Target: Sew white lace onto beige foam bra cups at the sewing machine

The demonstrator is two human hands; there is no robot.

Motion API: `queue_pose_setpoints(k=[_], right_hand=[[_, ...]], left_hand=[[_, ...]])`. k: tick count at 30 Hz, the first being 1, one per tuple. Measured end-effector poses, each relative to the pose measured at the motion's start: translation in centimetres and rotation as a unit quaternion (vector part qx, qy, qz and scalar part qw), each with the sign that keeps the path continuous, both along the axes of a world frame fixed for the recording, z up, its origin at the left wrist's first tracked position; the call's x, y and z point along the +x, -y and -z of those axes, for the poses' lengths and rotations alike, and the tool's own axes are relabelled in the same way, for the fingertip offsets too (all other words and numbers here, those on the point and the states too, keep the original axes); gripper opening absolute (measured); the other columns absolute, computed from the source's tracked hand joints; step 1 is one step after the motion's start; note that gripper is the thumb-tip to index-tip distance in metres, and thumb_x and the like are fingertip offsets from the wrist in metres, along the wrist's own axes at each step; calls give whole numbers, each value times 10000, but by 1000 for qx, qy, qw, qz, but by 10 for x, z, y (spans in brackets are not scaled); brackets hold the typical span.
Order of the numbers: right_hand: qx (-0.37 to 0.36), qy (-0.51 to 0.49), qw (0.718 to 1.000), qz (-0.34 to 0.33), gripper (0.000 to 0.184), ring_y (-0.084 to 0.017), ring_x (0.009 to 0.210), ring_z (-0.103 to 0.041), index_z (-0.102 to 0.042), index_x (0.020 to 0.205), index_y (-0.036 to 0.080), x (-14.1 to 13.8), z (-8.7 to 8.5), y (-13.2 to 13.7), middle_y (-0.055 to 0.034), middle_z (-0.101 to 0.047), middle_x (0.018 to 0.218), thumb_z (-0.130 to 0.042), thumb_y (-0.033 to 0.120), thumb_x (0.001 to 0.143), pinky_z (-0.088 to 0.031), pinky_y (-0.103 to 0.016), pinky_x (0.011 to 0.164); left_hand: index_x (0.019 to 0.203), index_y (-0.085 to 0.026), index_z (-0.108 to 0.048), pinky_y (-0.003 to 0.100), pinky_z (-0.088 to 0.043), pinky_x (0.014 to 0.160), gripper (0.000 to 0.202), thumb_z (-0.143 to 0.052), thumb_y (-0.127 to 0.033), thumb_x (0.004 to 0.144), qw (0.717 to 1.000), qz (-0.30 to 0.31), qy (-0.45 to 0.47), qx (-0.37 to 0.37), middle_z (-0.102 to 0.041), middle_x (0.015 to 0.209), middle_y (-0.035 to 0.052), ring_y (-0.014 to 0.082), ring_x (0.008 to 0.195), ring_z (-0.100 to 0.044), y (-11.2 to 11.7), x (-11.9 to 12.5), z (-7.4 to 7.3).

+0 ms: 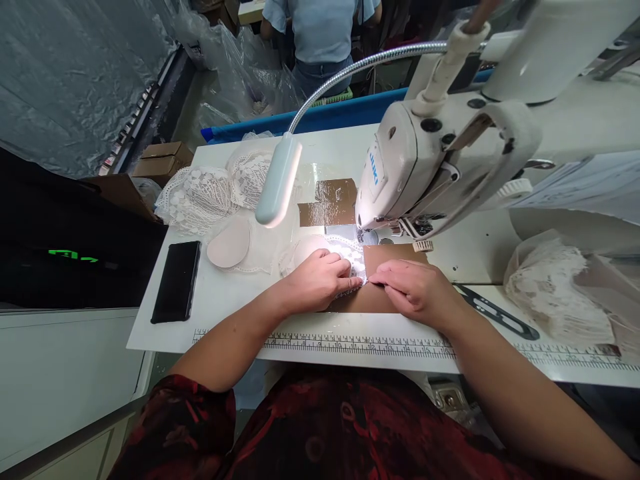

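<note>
Two bare hands meet at one white lace piece (353, 251), which I view from above through the head camera; it lies on the table (225, 327) just below the sewing machine's head (400, 167), its left part covered by the left hand (325, 280). That hand rests on the lace with bent fingers, the thumb reaching the near edge; its fingertips are partly tucked from my sight, so I cannot tell whether it pinches the cloth or only presses it. The right hand (417, 287) has its fingertips drawn together on the lace's near right corner, grasping the edge; its palm lies over a brown sheet (390, 255), much of which it hides from me. Glare washes out the lace pattern beneath the machine, and I cannot make out the needle point; the lamp (279, 180) blocks a strip of table behind it. To the left I find a dark phone (176, 281), a pale pad (230, 243) and lace cups (197, 197), whose layers blur together; to the right, a slotted dark tool (500, 315) is partly covered by the right forearm. A person in a pale blue shirt (323, 30) is cut off by the top border.
</note>
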State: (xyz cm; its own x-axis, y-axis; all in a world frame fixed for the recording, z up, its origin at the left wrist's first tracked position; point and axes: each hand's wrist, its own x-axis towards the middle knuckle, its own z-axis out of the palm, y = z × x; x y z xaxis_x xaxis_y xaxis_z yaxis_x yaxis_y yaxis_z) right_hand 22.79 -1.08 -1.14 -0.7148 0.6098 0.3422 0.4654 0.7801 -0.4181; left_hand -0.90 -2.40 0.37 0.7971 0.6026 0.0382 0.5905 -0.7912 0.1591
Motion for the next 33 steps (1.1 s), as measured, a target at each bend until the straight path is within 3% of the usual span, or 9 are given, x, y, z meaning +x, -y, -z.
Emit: queue_pose_setpoints(k=[5,9,12,17,22,33], right_hand=[[16,37,999,-10,321,-164,795,-598,-687,985,211,-3,0,1,-46,-678,883,-449,80,815,-464,-289,710],[55,82,995,-10,288,-179,769,-556,-687,960,200,-5,4,2,-63,-659,850,-461,86,823,-428,-302,691],[67,92,994,-5,262,-183,779,-548,-684,932,195,-6,6,3,-67,-655,847,-468,90,828,-411,-303,695],[70,79,994,6,232,-175,763,-535,-678,917,194,-7,7,3,-61,-647,827,-466,122,857,-393,-296,693],[75,85,994,6,235,-176,758,-519,-674,909,195,-7,8,3,-56,-644,819,-455,124,861,-381,-294,684],[77,80,994,20,230,-182,753,-512,-670,867,183,-10,2,3,-60,-633,782,-456,102,839,-370,-298,664]], left_hand=[[1207,-252,-614,341,-349,740,330,-421,-227,940,1000,3,15,7,-611,928,82,189,815,-505,0,-1,1],[1159,-196,-622,349,-392,819,312,-401,-212,940,999,12,45,18,-579,1231,106,225,1053,-508,1,-1,0],[1202,-169,-583,353,-415,825,334,-388,-219,936,999,1,33,23,-528,1337,109,222,1039,-529,1,1,-2],[1276,-133,-540,362,-452,763,405,-412,-201,897,999,-18,15,45,-530,1339,136,221,918,-559,1,5,2],[1230,-93,-576,369,-483,789,409,-433,-150,852,998,-34,22,45,-545,1334,116,232,940,-560,2,7,8],[1220,-97,-578,388,-507,788,422,-447,-119,820,998,-48,36,32,-552,1329,134,235,932,-580,-1,10,4]])
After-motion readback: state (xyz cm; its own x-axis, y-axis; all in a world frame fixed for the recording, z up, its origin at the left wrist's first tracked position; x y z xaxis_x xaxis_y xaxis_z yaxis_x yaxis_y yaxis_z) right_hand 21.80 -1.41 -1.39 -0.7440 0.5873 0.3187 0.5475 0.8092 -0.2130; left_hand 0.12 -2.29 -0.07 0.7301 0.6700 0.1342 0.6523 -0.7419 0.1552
